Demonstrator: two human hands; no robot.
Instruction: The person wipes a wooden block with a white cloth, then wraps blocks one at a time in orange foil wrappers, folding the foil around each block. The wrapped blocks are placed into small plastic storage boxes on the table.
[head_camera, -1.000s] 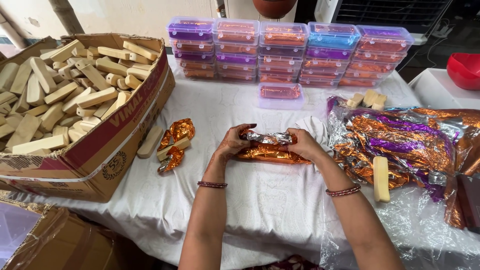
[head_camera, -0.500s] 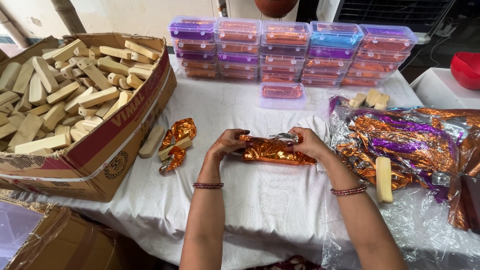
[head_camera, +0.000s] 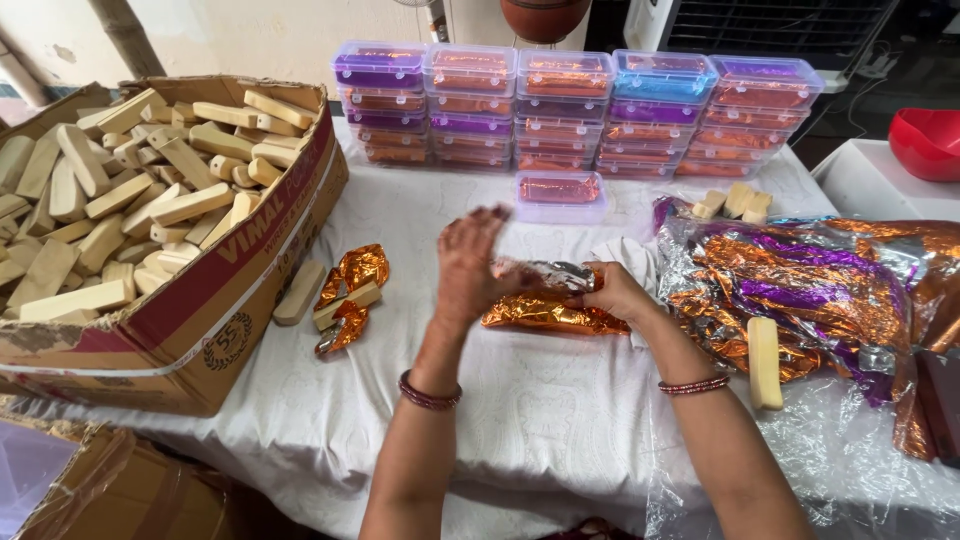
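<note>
Orange foil (head_camera: 550, 312) half-folded round one bar: right hand (head_camera: 615, 293) pinches its end, left hand (head_camera: 470, 262) lifts open; cardboard box (head_camera: 235, 255) of bare bars (head_camera: 120, 195) waits.

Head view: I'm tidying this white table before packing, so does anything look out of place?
Two things: a bare cream bar lies loose beside the cardboard box, and another cream bar rests alone on the crumpled orange and purple foil sheets.

l hand (head_camera: 468, 262) raised, fingers spread, blurred | r hand (head_camera: 612, 292) low, fingers curled shut | both forearms fwd
</note>
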